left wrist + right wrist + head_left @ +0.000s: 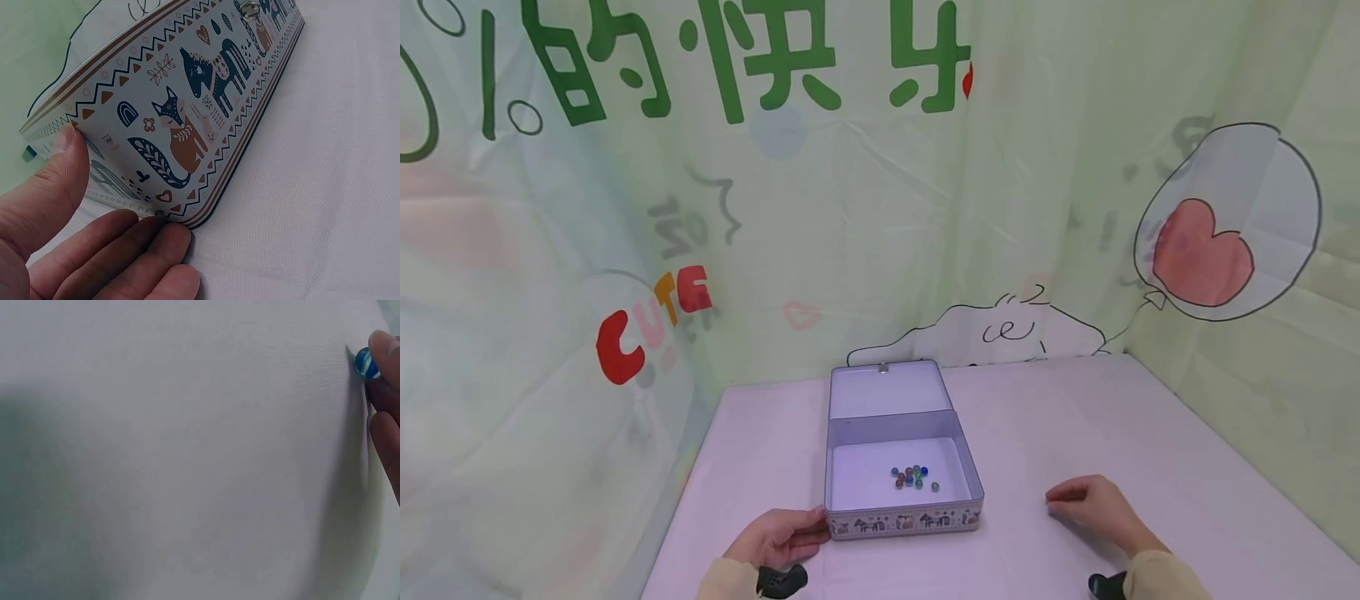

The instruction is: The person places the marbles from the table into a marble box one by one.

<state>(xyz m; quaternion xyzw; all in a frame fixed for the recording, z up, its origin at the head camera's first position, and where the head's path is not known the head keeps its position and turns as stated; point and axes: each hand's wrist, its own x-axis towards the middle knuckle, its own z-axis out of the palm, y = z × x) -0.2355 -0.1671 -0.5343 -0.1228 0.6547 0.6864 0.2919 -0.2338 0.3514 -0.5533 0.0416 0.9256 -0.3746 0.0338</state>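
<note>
A patterned tin box [904, 525] with its hinged lid [887, 392] raised stands on the table, and several glass marbles [918, 477] lie inside it. My left hand [778, 537] rests against the box's front left corner. In the left wrist view, the thumb [69, 153] touches the printed side near the rim, while the other fingers [134, 256] lie extended along the lower corner. To the right of the box, my right hand [1097, 507] pinches a blue and white striped marble [366, 363] between thumb and finger, low over the table.
A pale cloth covers the table [1045, 417]. Behind and on both sides hangs a printed curtain [850, 250] with green characters and a balloon drawing. The box's raised lid is at the back, near the curtain.
</note>
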